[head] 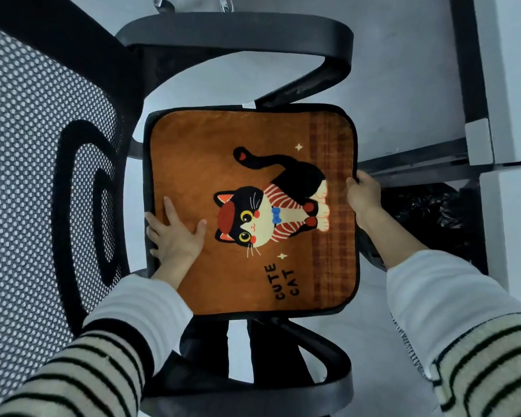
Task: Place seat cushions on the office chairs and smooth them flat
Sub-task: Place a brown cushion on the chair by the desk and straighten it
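Seat cushion (250, 206) sits on the office chair (232, 28), covering the seat fully; seat itself not visible under it. Cushion is orange-brown, black piping round the edge, plaid band along the side away from the backrest, cat print in the middle, "CUTE CAT" text on the near part. Small white tag sticks out at the cushion's far edge. Mesh backrest (36, 182) is just beside the cushion's backrest-side edge; thin gap of floor shows between them. One black armrest (328, 40) arcs past the cushion's far edge, the other armrest (322, 377) below its near edge. Left hand (175, 233) lies on the cushion at the backrest-side edge, palm down, fingers straight and spread, thumb pointing toward the cat; outer fingers reach over the piping. Not gripping, just pressing flat on the fabric. Right hand (363, 194) is at the opposite edge on the plaid band: fingers curled round the piping, thumb on top, pinching the cushion's rim. Cushion surface looks flat, no obvious folds; near corner on the plaid side overhangs slightly. Both arms wear white sleeves under a striped knit. Black bin bag (433, 212) sits just past the cushion's plaid side, behind the right wrist. White desk leg frame (478, 139) further out on that same side. Floor (388, 70) is grey.
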The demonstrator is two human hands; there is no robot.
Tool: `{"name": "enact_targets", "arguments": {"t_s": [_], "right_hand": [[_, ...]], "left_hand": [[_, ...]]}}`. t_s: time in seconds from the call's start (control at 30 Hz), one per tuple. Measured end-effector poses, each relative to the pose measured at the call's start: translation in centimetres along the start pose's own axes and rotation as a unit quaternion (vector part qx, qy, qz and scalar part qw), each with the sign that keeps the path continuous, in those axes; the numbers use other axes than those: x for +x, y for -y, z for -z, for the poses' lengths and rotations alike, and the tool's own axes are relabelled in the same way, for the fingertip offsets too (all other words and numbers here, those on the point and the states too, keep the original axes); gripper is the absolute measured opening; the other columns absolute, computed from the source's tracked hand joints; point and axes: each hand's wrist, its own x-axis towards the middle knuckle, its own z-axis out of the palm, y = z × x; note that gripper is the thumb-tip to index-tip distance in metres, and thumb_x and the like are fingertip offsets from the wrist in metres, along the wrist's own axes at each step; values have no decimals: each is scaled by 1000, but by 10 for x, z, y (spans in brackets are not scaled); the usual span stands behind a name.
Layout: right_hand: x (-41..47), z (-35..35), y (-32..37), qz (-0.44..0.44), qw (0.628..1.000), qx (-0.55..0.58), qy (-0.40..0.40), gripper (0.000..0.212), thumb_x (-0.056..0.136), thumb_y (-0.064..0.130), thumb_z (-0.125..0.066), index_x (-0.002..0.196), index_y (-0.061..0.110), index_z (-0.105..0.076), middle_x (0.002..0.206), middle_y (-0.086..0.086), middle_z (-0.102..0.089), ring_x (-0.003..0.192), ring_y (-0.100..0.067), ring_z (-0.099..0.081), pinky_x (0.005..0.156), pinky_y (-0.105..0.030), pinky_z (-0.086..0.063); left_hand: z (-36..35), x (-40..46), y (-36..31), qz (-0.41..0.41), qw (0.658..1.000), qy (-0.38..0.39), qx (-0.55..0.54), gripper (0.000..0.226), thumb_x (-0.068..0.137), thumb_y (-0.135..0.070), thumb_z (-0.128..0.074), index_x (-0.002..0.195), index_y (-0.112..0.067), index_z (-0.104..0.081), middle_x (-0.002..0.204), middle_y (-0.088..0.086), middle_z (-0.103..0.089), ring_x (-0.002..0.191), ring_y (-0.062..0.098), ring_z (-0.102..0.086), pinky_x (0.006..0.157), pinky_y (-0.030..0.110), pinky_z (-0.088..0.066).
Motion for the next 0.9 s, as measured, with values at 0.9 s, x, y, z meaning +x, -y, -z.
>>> {"name": "enact_targets", "arguments": {"t_s": [0.9], "right_hand": [[-112, 14, -108, 34, 966, -249, -56, 46, 93, 4, -43, 139, 6, -35, 135, -21, -40, 116, -39, -48, 89, -39, -41]], "left_hand": [[-31, -52, 39, -106, 988, 83, 76, 97, 85, -44, -61, 146, -37, 14, 151, 6, 34, 140, 34, 25, 106, 71, -13]]}}
